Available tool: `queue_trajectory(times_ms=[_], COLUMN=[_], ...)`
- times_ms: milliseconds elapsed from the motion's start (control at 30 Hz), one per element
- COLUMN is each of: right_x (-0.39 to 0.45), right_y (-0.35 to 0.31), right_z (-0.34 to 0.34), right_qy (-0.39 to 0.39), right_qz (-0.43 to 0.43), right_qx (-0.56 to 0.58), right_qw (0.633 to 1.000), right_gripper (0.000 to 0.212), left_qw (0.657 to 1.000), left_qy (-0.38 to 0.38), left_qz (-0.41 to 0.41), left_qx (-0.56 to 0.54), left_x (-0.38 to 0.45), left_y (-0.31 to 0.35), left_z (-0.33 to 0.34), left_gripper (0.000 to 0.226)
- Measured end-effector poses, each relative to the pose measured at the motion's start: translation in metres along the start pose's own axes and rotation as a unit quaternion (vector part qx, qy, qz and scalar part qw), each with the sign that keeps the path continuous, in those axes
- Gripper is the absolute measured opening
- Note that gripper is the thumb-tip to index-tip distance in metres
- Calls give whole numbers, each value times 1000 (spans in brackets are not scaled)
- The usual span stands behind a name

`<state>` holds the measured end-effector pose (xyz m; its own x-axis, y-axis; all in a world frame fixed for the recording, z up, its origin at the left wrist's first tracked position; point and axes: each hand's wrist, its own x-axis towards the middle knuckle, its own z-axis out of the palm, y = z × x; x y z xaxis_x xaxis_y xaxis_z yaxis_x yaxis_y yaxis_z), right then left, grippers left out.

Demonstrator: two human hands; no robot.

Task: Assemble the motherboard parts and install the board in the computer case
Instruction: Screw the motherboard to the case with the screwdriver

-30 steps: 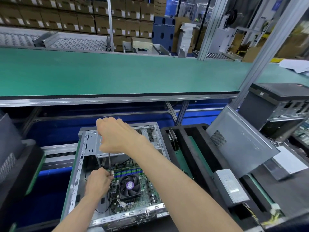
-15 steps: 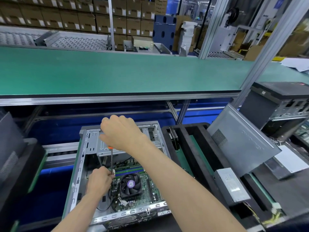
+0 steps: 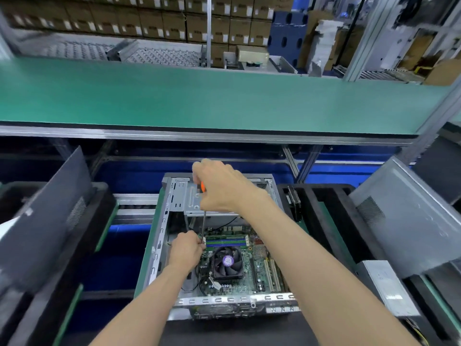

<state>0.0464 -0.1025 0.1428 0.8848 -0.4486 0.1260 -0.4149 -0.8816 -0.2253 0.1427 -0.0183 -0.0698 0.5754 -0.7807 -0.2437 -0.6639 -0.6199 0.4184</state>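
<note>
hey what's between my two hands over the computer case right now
In the head view, the screwdriver's thin metal shaft spans the gap, running down from the right hand on the orange handle to the left hand at its tip.

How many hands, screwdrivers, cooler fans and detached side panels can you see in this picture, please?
Hands: 2, left hand and right hand
Screwdriver: 1
Cooler fan: 1
Side panels: 2, dark panel and grey panel
Total: 6
</note>
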Motion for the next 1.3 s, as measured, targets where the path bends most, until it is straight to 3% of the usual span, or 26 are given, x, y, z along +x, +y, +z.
queue_trajectory(times_ms=[100, 167, 300, 467, 533, 667, 833, 967, 1067, 1300], right_x=[1, 3, 5, 2, 4, 4, 0, 1, 1, -2], right_y=[-1, -2, -2, -1, -2, -2, -2, -3, -3, -5], right_z=[2, 5, 5, -2, 0, 3, -4, 1, 2, -4], right_qy=[-15, 2, 35, -14, -6, 27, -17, 12, 25, -5], right_qz=[-5, 13, 31, 5, 17, 33, 1, 24, 32, 6], right_qx=[20, -25, -113, 16, -8, -104, 6, -40, -84, 10], right_qw=[1000, 1000, 992, 1000, 1000, 994, 1000, 999, 996, 1000], right_gripper=[22, 14, 26, 21, 14, 27, 31, 20, 24, 26], left_qw=[1000, 1000, 999, 1000, 1000, 1000, 1000, 1000, 1000, 1000], left_qy=[-7, -5, 1, 7, 10, 7, 6, 1, 0, 7], left_qz=[-2, 0, -1, -2, -3, -3, -8, -7, -6, -8], left_qx=[-16, -22, -36, -28, -22, -11, -10, -9, -11, -10], left_x=[-1, -1, -1, 0, 0, -1, 1, 0, -1, -3], left_y=[2, 2, 3, 4, 4, 5, 5, 4, 5, 6], left_z=[-1, 0, 1, 2, 2, 2, 2, 2, 2, 0], left_gripper=[18, 18, 18, 19, 18, 18, 20, 18, 19, 19])
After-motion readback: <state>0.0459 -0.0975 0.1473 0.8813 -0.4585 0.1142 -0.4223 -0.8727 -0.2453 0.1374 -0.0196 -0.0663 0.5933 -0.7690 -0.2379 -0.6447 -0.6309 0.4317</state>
